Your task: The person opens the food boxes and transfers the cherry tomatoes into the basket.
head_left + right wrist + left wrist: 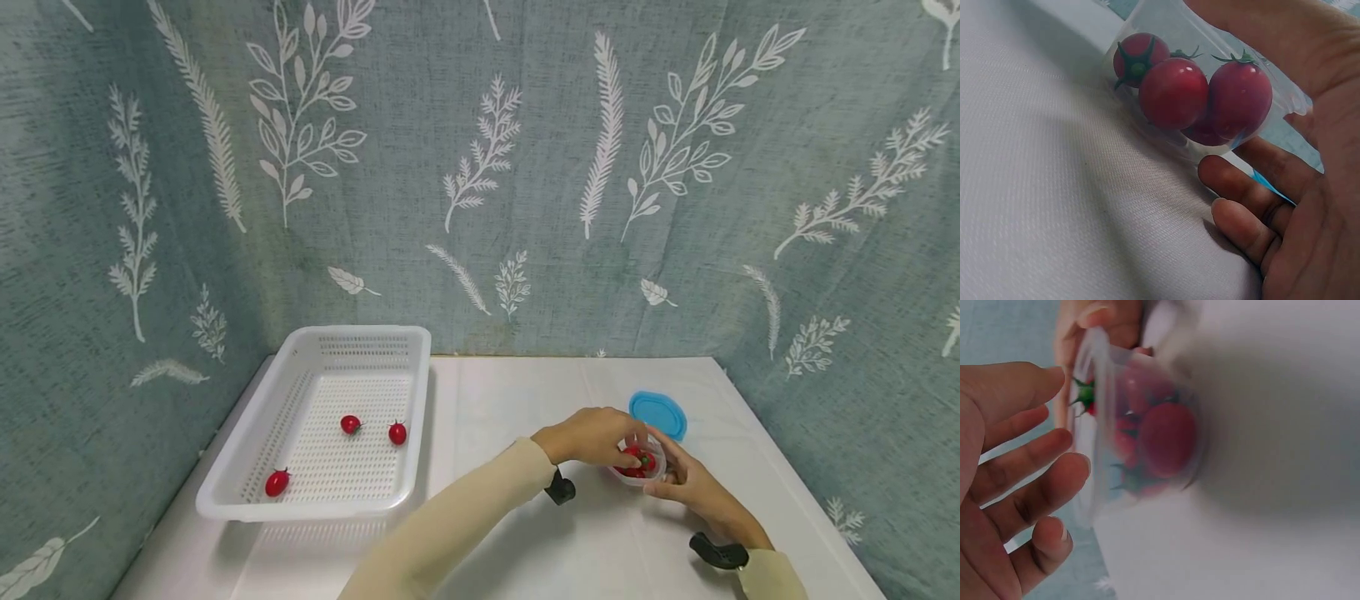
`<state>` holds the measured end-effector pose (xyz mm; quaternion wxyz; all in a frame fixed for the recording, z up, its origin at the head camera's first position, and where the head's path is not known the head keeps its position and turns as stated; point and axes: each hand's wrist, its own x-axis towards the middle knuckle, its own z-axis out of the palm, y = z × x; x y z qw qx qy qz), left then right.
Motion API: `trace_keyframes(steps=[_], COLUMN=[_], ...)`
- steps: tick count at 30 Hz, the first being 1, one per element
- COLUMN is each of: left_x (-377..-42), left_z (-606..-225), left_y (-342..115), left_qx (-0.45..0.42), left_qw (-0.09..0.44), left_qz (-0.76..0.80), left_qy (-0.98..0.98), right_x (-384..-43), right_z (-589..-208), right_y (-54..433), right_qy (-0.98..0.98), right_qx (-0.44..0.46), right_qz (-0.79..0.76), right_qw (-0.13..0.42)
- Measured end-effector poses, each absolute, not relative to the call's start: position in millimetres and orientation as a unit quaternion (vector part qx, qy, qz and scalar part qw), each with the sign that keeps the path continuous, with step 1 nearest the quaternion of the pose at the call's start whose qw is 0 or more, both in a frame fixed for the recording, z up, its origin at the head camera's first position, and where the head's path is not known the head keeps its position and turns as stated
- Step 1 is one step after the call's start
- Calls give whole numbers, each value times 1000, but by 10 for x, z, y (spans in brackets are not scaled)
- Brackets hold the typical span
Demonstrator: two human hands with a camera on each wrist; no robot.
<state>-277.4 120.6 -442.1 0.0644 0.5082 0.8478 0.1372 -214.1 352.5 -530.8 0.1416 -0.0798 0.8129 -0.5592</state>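
Three tomatoes (350,425) lie apart in a white basket (337,510). More sit inside a clear tub (1108,437) at the table's (517,392) right side, grasped by the right hand (693,483). The left hand (596,437), fingers loosely bent, grasps nothing beside the tub's rim. Blue lid (657,414) lies just behind.

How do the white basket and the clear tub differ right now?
Size: the white basket is much larger than the clear tub.
Look: the basket is white with many small holes; the tub is see-through.
Contents: the basket's three tomatoes lie apart; the tub's are bunched together.
Contact: the right hand grips the tub; no hand touches the basket.
Shared: both are open-topped and hold red tomatoes.
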Motion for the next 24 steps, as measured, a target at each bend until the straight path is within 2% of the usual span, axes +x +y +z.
trace_keyframes(steps=[10,24], left_x=[-2752,-2761], left_z=[-4584,-4675], left_y=[1310,1332], left_qx=[491,470], left_qw=[54,39], left_qz=[66,93], left_qy=[867,877], right_x=[-2133,-2138], right_z=[-5312,-5350], right_y=[3514,3518], right_qy=[809,808], right_qx=[-77,-101], right_qz=[-566,-568], right_qw=[138,120])
